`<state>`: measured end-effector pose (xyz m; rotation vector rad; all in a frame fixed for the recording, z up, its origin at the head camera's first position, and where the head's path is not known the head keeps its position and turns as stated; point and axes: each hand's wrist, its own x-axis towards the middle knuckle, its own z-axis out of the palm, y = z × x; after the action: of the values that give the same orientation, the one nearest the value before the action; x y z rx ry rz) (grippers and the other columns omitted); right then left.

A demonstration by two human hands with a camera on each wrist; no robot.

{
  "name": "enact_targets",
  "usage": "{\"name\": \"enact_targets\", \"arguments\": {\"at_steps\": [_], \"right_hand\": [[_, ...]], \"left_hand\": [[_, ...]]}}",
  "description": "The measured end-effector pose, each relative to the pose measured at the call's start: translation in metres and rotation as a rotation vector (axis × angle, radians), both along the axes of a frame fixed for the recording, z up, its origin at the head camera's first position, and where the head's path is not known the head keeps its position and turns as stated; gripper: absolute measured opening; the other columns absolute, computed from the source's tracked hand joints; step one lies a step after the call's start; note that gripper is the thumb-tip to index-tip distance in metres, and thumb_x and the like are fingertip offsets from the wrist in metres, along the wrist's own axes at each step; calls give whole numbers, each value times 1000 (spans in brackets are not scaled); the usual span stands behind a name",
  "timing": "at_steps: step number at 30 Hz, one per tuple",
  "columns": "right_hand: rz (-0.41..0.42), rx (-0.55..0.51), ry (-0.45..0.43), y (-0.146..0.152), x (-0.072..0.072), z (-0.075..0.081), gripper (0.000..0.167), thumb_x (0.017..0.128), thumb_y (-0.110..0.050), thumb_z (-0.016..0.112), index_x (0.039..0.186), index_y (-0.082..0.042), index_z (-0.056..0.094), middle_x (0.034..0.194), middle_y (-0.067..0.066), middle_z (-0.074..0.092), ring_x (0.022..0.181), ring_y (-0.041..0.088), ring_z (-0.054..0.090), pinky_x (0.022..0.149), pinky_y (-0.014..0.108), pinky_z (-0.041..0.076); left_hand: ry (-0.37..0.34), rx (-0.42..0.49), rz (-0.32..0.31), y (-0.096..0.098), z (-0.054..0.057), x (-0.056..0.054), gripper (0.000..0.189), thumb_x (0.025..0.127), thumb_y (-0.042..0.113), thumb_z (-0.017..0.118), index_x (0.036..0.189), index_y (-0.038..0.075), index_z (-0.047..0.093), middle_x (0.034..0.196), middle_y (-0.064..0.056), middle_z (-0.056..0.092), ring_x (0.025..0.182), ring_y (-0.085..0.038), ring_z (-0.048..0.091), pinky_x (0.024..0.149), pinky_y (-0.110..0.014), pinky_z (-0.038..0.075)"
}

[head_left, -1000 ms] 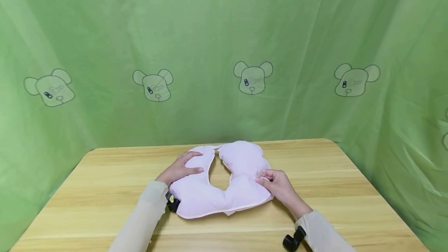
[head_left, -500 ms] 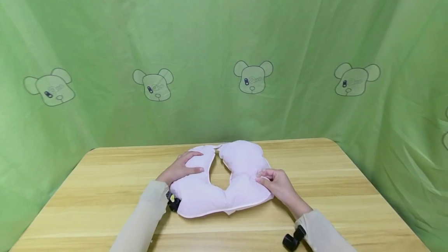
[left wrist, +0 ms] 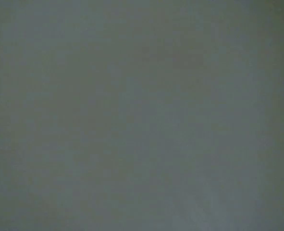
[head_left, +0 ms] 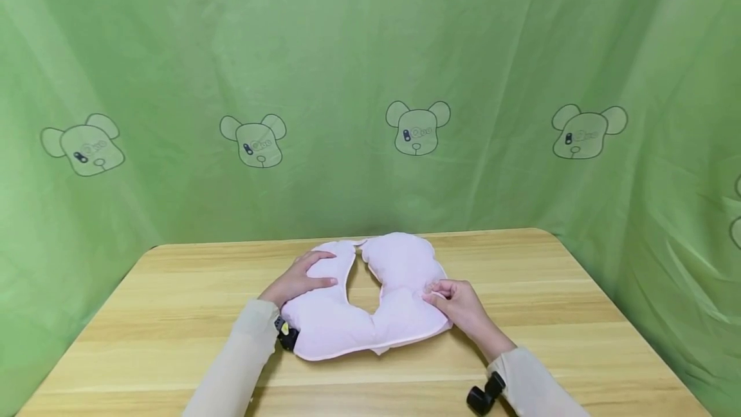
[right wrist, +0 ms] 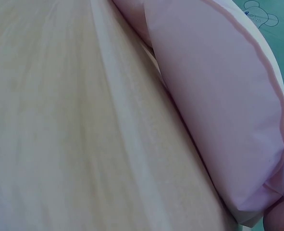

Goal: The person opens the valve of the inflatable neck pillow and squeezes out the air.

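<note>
A pale pink inflatable neck pillow lies puffed up on the table, its two arms pointing to the far side around an open middle. My left hand rests on its left arm, fingers and thumb spread over the top. At the right edge, my right hand pinches the pillow between thumb and fingers, by a small clear piece that looks like a valve. In the right wrist view, the pillow's rounded underside fills the right half, with fingertips at its edge. The left wrist view is dark and blurred, its camera apparently covered.
The wooden table extends around the pillow on every side. A green curtain printed with bear heads hangs behind and beside it. A black wrist camera sits by the right sleeve, and another touches the pillow's left side.
</note>
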<state>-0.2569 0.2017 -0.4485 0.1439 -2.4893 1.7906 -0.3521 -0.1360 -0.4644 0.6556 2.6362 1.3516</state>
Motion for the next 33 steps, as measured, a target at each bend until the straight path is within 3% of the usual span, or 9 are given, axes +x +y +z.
{"name": "enact_targets", "arguments": {"at_steps": [9, 33], "right_hand": [[-20, 0, -14, 6, -11, -21, 13, 82, -5, 71, 85, 7, 67, 67, -1, 58, 54, 4, 48, 45, 17, 41], [-25, -7, 9, 6, -12, -20, 15, 81, -4, 72, 88, 9, 68, 70, 1, 61, 57, 2, 49, 47, 16, 42]], "left_hand": [[9, -7, -6, 1, -1, 1, 55, 79, 38, 74, 129, 26, 54, 144, -1, 43, 136, -31, 27, 109, -58, 21], [24, -8, 8, 2, -3, 1, 53, 79, 35, 75, 128, 23, 56, 141, -2, 46, 135, -32, 28, 108, -58, 21]]}}
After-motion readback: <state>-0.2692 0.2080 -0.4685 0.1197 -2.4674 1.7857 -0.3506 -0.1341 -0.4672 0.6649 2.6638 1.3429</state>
